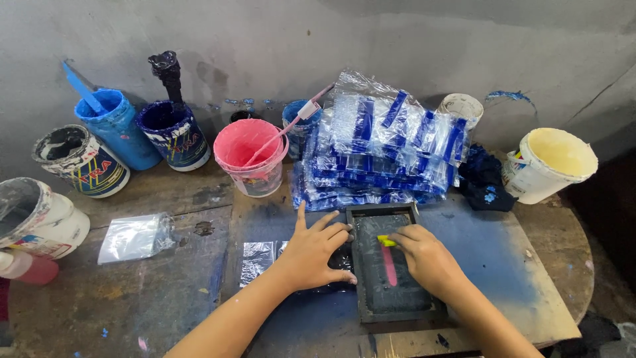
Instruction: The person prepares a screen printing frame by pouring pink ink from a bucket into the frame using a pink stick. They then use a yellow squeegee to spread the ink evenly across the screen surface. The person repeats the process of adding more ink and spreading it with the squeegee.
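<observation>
Worn wooden tabletop (152,292), round-edged on the right, heavily stained with blue paint toward the middle and front edge.

A small dark rectangular frame (391,265) with a grey mesh panel is laid flat near the front edge, at the centre. A pink streak of paint (389,265) is seen on the mesh. The frame's left rim is pressed by the left hand (315,250), fingers spread flat, nothing enclosed. A small yellow scraper (385,241) is pinched between the fingertips of the right hand (427,255), its edge on the mesh at the top of the pink streak; most of the scraper is hidden under the fingers.

Directly behind the frame, toward the back edge, a tall loose stack of clear plastic packets (384,146) printed with blue bars is piled, glossy and crinkled. A dark blue-stained rag (483,179) is bunched to the right of the stack, touching it.

Along the back edge, left of the stack: a pink bucket (252,156) with a pink stick leaning in it, a dark blue pot (175,132), a light blue pot (119,126), and a paint-crusted tin (83,159). A cream bucket (553,162) is tilted at the right edge.

At the left edge, a whitish bucket (40,219) is partly cut off. One empty clear packet (136,237) is lying left of centre; flat clear sheets (257,257) are just beside the left wrist.
</observation>
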